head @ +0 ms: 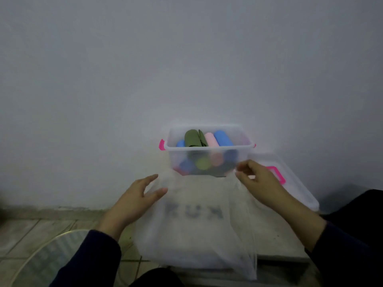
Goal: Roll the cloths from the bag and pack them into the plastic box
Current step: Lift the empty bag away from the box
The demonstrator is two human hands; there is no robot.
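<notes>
Holding the bag (199,228) up at the lower centre of the frame, you are pinching its right top corner between the curled fingertips of your right hand (259,181), while your left hand (141,195) is resting against the left top corner with straight, spread fingers. It is looking thin, white and see-through, hanging limp, with blurred grey lettering showing across its middle. Just above it, at centre frame, the plastic box (207,151) is sitting clear-walled with pink side clips, packed with rolled cloths (207,139): blue, olive green and pink. Its lid (290,179) is lying to the right.
</notes>
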